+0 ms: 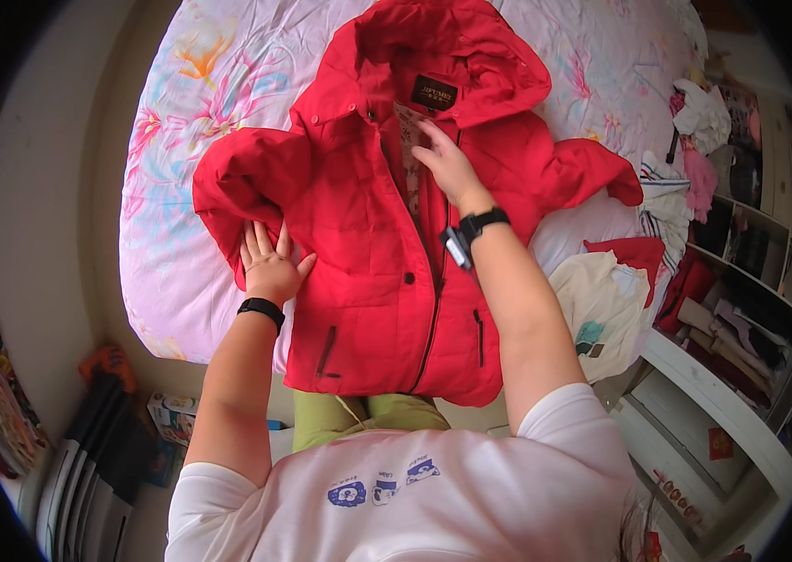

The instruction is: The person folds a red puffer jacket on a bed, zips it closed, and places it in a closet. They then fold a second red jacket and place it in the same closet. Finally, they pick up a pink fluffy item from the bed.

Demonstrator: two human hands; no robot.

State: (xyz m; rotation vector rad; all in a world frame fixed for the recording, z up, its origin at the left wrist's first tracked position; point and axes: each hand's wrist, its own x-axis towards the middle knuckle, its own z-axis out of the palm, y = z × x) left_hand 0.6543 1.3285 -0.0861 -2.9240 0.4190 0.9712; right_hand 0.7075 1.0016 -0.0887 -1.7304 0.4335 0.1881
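A red hooded padded jacket lies front side up on the bed, hood away from me and hem hanging toward my legs. Its front is unfastened and a strip of patterned lining shows at the neck. My left hand rests flat with fingers spread where the left sleeve meets the jacket's side; that sleeve is bent inward. Over the neck opening is my right hand, fingers stretched out and apart, nothing in them. The other sleeve reaches out to the right. Both wrists wear black bands.
A bed with a pink floral sheet lies under the jacket. To its right are a cream garment, striped clothes and a shelf unit filled with folded clothes. Dark stacked items and a box stand on the lower left.
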